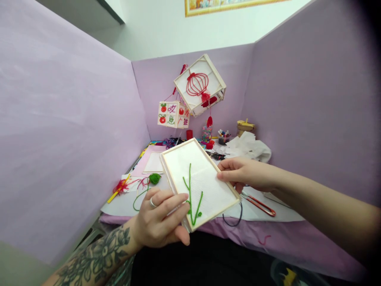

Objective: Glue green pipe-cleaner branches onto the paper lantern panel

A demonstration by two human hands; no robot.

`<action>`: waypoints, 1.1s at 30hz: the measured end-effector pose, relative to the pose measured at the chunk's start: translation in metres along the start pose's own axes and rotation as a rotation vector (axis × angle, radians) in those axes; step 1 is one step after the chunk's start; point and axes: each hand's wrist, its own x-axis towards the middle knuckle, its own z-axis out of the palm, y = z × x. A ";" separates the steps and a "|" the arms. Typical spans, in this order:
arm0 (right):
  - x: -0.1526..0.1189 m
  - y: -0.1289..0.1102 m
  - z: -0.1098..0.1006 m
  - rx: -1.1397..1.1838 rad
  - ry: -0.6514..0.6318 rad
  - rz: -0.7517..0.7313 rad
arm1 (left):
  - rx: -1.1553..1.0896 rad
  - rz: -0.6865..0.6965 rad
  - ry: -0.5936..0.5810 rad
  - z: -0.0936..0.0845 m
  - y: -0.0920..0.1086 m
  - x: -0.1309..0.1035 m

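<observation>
Tilted above the table's front edge is a white panel in a thin wooden frame (211,186). Green yarn (196,208) runs over its lower left part in branching stems with small round bits at the base. My right hand (241,172) grips the panel's upper right edge, thumb on the front and fingers behind. At the lower left side, my left hand (165,218) lies over the frame, fingertips against the yarn and thumb sticking out below. Part of the yarn is hidden under those fingers. A green yarn ball (154,178) with a loose strand lies left of the panel.
Two decorated box lanterns hang behind, one with a red yarn design (198,84), one with fruit and characters (168,114). Orange-handled scissors (260,204) lie right, white crumpled cloth (248,147) behind. Red threads (121,186) and a yellow stick (114,194) lie left. Purple walls enclose the table.
</observation>
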 end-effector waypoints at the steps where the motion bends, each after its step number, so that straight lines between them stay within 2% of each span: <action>1: 0.000 0.000 0.000 0.001 0.001 0.001 | 0.002 0.002 -0.001 0.000 0.000 0.000; 7: 0.001 0.001 0.000 -0.009 0.001 0.003 | -0.035 0.014 -0.030 -0.004 -0.002 -0.011; 10: 0.001 0.001 0.000 -0.018 -0.008 0.006 | -0.109 -0.048 -0.030 -0.006 -0.001 -0.014; 16: 0.004 0.005 -0.001 -0.015 0.009 0.004 | -0.419 -0.442 0.083 -0.004 0.002 0.000; 21: 0.006 0.010 -0.002 -0.029 0.047 -0.024 | -0.493 -0.714 0.177 -0.003 -0.003 -0.003; 24: 0.011 0.016 0.000 -0.046 0.148 -0.088 | -0.541 -0.848 0.233 0.002 -0.009 -0.017; 26: 0.020 0.026 0.002 -0.088 0.265 -0.178 | -0.556 -0.964 0.291 0.009 -0.013 -0.030; 29: 0.047 0.051 0.007 -0.151 0.470 -0.323 | -0.578 -1.172 0.391 0.027 -0.020 -0.054; 33: 0.090 0.087 0.015 -0.074 0.631 -0.453 | -0.657 -1.409 0.525 0.058 -0.025 -0.081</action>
